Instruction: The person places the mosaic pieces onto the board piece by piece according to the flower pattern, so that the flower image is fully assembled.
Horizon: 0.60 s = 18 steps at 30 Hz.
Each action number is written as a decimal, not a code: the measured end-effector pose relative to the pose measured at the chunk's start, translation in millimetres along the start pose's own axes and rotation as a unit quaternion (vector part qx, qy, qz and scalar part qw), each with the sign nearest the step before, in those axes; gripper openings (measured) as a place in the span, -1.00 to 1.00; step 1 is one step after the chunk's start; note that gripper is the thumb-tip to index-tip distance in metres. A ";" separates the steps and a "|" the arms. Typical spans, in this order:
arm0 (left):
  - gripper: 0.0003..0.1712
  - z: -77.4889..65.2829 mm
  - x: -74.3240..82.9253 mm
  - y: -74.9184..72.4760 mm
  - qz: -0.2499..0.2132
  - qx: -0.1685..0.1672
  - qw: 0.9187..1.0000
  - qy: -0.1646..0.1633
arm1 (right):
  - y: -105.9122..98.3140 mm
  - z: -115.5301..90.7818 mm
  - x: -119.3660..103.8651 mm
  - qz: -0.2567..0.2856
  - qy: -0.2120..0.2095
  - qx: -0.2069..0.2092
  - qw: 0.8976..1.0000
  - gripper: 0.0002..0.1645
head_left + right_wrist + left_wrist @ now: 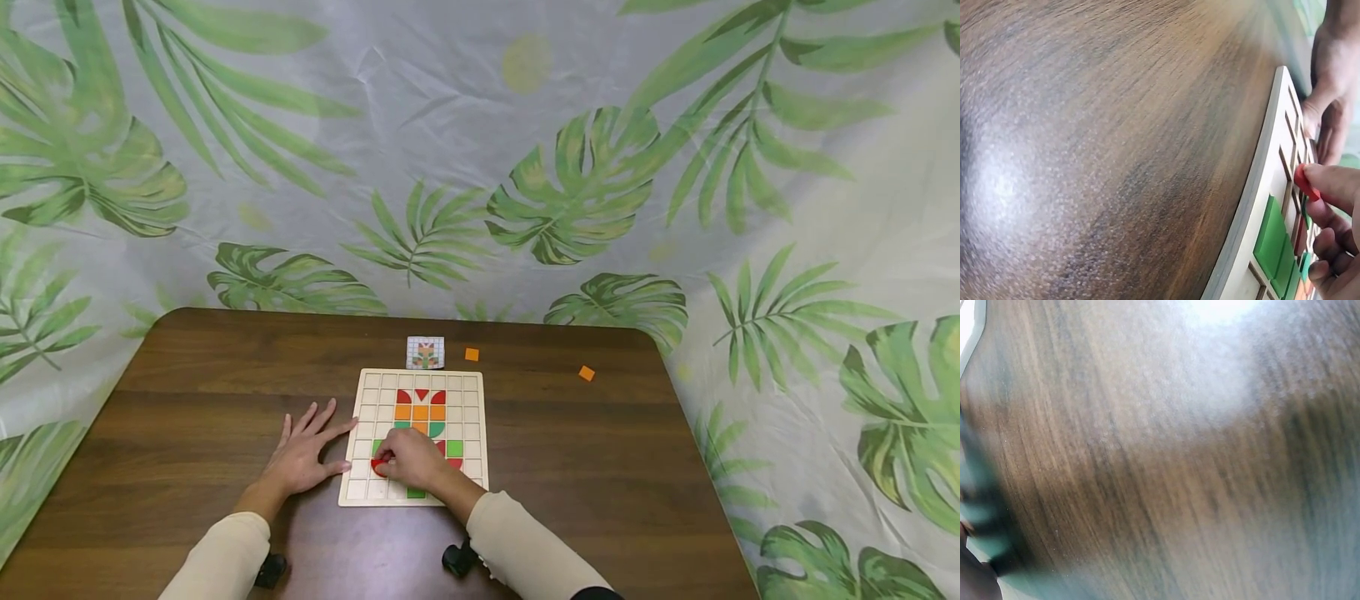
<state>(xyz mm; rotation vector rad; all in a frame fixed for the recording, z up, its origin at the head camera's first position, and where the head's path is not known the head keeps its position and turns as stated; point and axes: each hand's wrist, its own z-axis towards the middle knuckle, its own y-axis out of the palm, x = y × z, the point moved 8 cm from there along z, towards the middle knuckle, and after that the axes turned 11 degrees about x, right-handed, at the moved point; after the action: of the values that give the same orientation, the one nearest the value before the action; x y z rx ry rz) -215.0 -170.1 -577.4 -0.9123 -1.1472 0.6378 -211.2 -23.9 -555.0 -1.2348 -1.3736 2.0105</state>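
A square wooden grid board [472, 400] lies on the table, with red, orange and green tiles set in its cells. My right hand [415, 458] is over its lower left part, pinching a red tile [1305, 181] between thumb and finger. In the right wrist view that tile is tilted, close over the cells and near green tiles [1270, 234]. My left hand [302, 454] lies at the board's left side, fingers spread, with thumb and index fingertip right at the edge. Some tiles are hidden under my right hand and wrist.
Behind the board lies a small printed card [413, 353] with a coloured grid picture. An orange square tile [472, 354] is just right of the card, and another orange tile [587, 373] sits farther right. Leaf-patterned cloth [450, 125] hangs behind the brown wooden table [600, 467].
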 end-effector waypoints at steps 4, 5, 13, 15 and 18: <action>-0.20 0.4 -0.5 1.2 -0.002 -0.003 1.000 -0.003 | 1.1 -0.2 1.0 -0.009 0.001 -0.005 1.000 -0.87; -0.20 0.7 -0.1 0.8 -0.001 -0.001 1.000 -0.001 | 1.0 -0.1 1.0 -0.010 -0.002 -0.007 1.000 -0.86; -0.20 0.8 -1.6 2.0 0.002 -0.005 1.000 -0.004 | 1.6 0.3 3.5 -0.019 -0.006 -0.017 1.000 -0.83; -0.20 0.8 -1.7 2.5 0.003 -0.006 1.000 -0.003 | 1.9 0.3 3.9 -0.018 -0.004 -0.015 1.000 -0.83; -0.20 0.2 -1.5 2.3 0.000 -0.004 1.000 -0.003 | 1.0 0.8 4.0 -0.020 -0.005 -0.005 1.000 -0.84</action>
<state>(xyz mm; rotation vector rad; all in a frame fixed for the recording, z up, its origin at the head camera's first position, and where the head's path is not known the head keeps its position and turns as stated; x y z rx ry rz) -215.6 -170.1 -580.1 -0.9188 -1.1567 0.6373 -213.8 -21.9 -557.6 -1.1917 -1.4033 1.9884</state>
